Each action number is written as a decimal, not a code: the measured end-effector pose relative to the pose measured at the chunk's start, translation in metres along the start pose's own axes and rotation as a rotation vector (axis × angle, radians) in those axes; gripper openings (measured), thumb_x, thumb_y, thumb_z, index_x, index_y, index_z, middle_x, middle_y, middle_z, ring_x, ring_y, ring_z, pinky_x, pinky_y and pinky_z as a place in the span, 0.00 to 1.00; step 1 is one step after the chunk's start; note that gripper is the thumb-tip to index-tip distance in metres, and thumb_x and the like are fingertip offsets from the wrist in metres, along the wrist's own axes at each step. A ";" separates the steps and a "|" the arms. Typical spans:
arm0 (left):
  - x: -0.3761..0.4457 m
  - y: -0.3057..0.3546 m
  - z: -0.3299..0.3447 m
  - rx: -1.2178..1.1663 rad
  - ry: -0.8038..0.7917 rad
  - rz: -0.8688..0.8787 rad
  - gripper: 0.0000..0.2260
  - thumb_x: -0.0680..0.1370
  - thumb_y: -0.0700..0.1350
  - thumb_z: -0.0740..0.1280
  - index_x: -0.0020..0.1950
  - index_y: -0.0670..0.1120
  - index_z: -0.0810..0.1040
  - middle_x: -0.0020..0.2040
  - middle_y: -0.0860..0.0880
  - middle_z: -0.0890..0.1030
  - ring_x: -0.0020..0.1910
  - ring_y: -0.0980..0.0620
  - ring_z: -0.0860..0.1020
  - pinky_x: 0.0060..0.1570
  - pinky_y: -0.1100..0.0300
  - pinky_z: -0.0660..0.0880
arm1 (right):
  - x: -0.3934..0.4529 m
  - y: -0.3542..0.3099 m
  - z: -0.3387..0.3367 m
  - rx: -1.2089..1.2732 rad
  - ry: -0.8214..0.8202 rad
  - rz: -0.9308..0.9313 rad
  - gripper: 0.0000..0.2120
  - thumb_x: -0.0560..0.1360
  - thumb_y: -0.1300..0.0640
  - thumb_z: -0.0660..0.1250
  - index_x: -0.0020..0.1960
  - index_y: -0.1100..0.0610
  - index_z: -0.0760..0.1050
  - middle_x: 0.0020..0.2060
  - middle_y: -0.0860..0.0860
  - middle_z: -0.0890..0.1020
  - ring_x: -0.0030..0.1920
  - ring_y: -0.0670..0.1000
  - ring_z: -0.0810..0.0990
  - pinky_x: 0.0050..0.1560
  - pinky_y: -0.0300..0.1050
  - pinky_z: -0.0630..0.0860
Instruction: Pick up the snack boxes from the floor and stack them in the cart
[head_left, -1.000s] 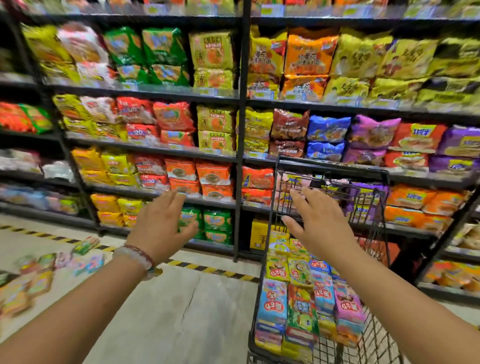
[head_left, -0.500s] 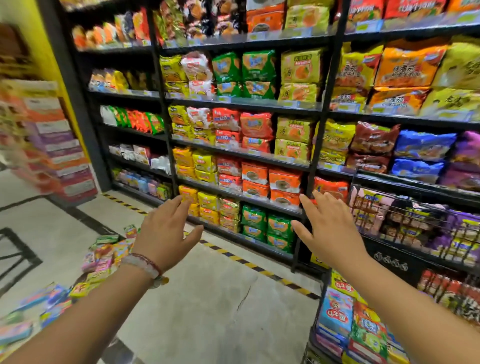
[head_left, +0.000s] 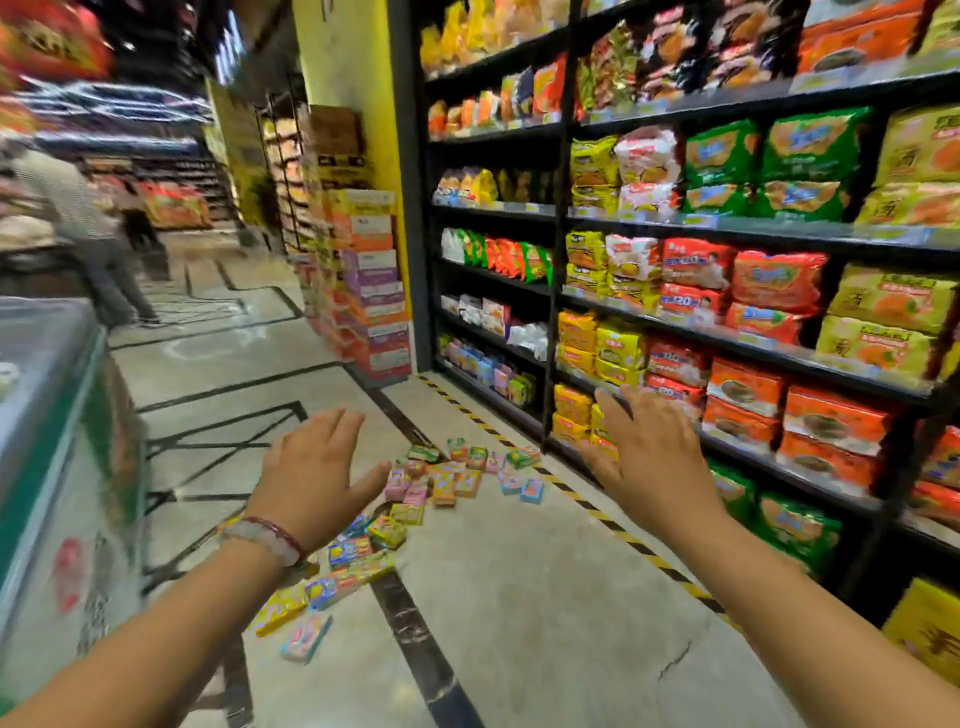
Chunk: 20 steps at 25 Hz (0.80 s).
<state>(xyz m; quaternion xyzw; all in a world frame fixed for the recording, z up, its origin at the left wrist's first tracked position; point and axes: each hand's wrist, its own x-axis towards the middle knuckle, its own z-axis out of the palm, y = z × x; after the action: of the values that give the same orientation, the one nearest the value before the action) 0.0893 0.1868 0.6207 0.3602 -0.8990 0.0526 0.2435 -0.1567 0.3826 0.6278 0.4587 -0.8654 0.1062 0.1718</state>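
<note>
Reaching forward over a shop aisle, the person's left hand (head_left: 311, 467) (a beaded bracelet (head_left: 270, 538) on its wrist) and right hand (head_left: 652, 457) are both held out palm down, fingers straight and slightly spread, holding nothing. Small colourful snack boxes (head_left: 415, 493) lie scattered on the pale floor (head_left: 519, 597) below and between the hands, near shelves (head_left: 727, 228) of packaged snacks on the right.

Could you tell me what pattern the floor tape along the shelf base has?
Yellow-and-black diagonal stripes on the floor tape, head view.
</note>
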 end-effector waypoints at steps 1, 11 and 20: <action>-0.002 -0.018 -0.004 0.024 -0.013 -0.018 0.33 0.69 0.64 0.53 0.59 0.41 0.77 0.57 0.40 0.79 0.53 0.39 0.79 0.50 0.44 0.75 | 0.007 -0.017 0.007 0.012 0.009 -0.020 0.36 0.73 0.36 0.42 0.76 0.52 0.56 0.73 0.57 0.62 0.73 0.59 0.57 0.72 0.56 0.51; -0.011 -0.124 -0.005 0.126 -0.005 -0.179 0.35 0.69 0.65 0.49 0.65 0.43 0.73 0.62 0.43 0.76 0.60 0.41 0.75 0.58 0.46 0.70 | 0.065 -0.131 0.045 0.117 -0.013 -0.227 0.34 0.75 0.36 0.41 0.76 0.52 0.54 0.75 0.55 0.58 0.74 0.56 0.52 0.73 0.52 0.46; 0.031 -0.151 0.033 0.200 -0.012 -0.311 0.37 0.70 0.65 0.48 0.68 0.43 0.71 0.67 0.41 0.72 0.66 0.41 0.70 0.64 0.43 0.66 | 0.158 -0.157 0.097 0.160 -0.024 -0.395 0.40 0.70 0.34 0.35 0.77 0.51 0.52 0.76 0.54 0.55 0.75 0.56 0.51 0.73 0.52 0.44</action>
<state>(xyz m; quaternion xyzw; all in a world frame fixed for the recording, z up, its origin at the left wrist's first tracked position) 0.1580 0.0475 0.5942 0.5176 -0.8242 0.1012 0.2062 -0.1281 0.1424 0.6049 0.6328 -0.7495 0.1332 0.1419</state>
